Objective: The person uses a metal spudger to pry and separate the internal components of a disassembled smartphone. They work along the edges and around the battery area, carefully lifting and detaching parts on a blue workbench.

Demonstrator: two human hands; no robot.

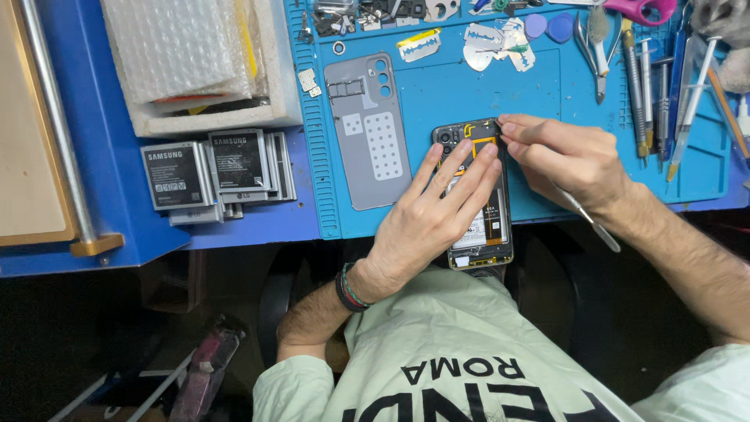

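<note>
An opened phone (486, 234) with its back removed lies at the near edge of a blue work mat (547, 94), its battery and boards showing. My left hand (437, 211) rests flat on it, fingers spread over the upper half and pinning it down. My right hand (566, 156) pinches metal tweezers (586, 215), their tips at the phone's top right corner near a yellow part. The tweezers' rear end sticks out below my wrist.
The grey back cover (371, 133) lies left of the phone. Several phone batteries (211, 168) are stacked on the blue bench at left, below a white foam box (203, 62). Screwdrivers and tweezers (648, 86) line the mat's right side; small parts and picks sit along the far edge.
</note>
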